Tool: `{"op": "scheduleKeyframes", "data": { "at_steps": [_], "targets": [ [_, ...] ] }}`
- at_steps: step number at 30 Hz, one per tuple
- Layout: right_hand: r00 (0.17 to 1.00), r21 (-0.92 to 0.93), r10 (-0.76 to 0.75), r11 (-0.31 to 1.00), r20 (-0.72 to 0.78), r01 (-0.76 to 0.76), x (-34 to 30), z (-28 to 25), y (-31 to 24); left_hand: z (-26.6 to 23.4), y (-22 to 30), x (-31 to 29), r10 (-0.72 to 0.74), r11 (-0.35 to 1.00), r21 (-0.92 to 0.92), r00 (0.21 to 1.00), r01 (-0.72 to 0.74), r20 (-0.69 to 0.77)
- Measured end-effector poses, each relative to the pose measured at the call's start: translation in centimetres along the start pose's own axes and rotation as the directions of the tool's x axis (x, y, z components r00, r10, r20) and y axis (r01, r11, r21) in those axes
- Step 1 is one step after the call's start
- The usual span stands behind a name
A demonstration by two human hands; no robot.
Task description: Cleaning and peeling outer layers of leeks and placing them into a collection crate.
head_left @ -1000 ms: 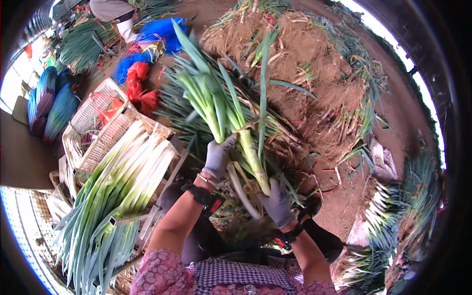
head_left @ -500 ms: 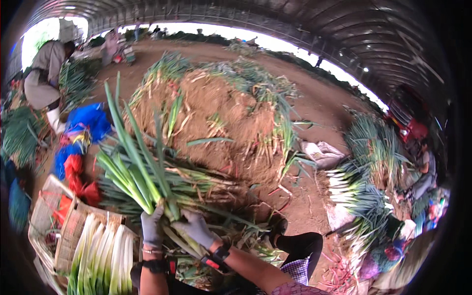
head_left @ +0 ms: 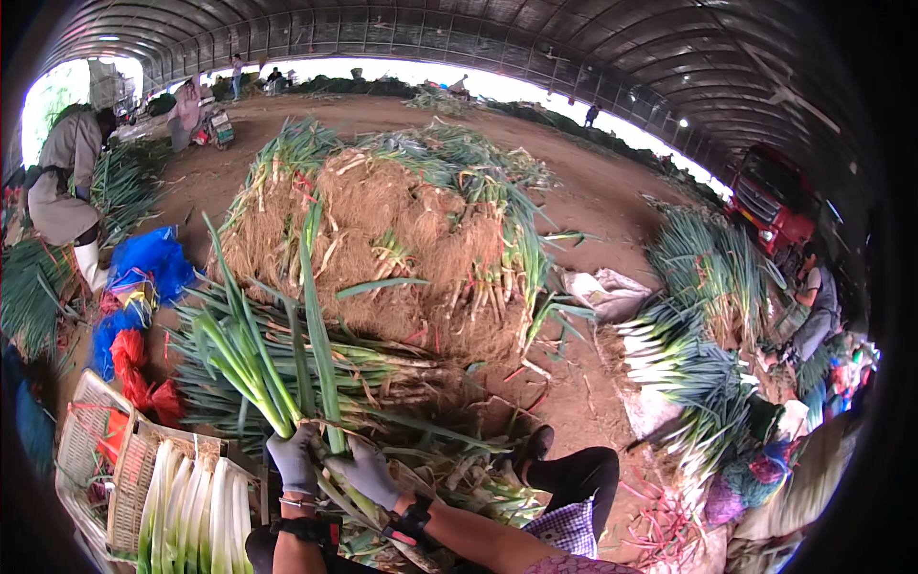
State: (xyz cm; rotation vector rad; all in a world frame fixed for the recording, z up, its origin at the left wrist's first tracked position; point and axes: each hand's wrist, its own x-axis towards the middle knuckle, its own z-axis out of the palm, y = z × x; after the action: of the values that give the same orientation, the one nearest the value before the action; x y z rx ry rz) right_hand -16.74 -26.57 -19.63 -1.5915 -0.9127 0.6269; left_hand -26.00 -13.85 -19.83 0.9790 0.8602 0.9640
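Observation:
My left hand (head_left: 293, 461), in a grey glove, is closed around a green onion (head_left: 251, 368) whose long leaves point up and away. Right beside it, my right hand (head_left: 367, 474), also gloved, grips the lower stalk and a long upright leaf (head_left: 320, 354). The stalk's lower end runs down under my right wrist, where part of it is hidden. Just beyond my hands lies a heap of untrimmed green onions (head_left: 215, 373). To the left, peeled green onions (head_left: 191, 507) with white stems lie side by side against a wicker basket (head_left: 129, 478).
Red netting (head_left: 143, 378) and blue netting (head_left: 153, 268) lie at left. Ahead is a mound of rooty onions (head_left: 382, 206). At right are rows of white-stemmed onions (head_left: 660, 349), a pale sack (head_left: 612, 292) and a red vehicle (head_left: 775, 201). Other people work nearby, one bending (head_left: 67, 177) at far left.
The view has shifted, so the surroundings sit a little further left. My hands are slightly lower in the picture, still on the onion. A long leaf at my right hand now stands more distinctly upright.

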Motion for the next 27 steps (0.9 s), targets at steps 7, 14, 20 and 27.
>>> {"op": "scheduleKeyframes", "data": {
  "at_steps": [7,14,20,27],
  "targets": [
    [0.934,-0.198,0.279,0.951,0.223,-0.237,-4.1,-5.6,2.8,-0.3,-3.4,3.1,0.170,0.985,-0.009,0.983,-0.171,-0.070],
    [0.743,-0.237,-0.619,0.705,0.255,0.669,-2.3,-7.2,5.8,1.0,-3.2,3.5,0.139,0.990,0.005,0.990,-0.139,-0.004],
    [0.943,0.729,0.334,0.646,-0.005,-0.225,1.1,-2.4,3.5,2.1,-2.0,3.8,0.146,0.989,0.049,0.983,-0.141,-0.115],
    [0.971,0.121,0.059,0.989,0.231,-0.088,-7.0,-11.8,0.9,-4.0,-4.7,10.0,0.164,0.985,0.005,0.914,-0.175,-0.372]
  ]
}}
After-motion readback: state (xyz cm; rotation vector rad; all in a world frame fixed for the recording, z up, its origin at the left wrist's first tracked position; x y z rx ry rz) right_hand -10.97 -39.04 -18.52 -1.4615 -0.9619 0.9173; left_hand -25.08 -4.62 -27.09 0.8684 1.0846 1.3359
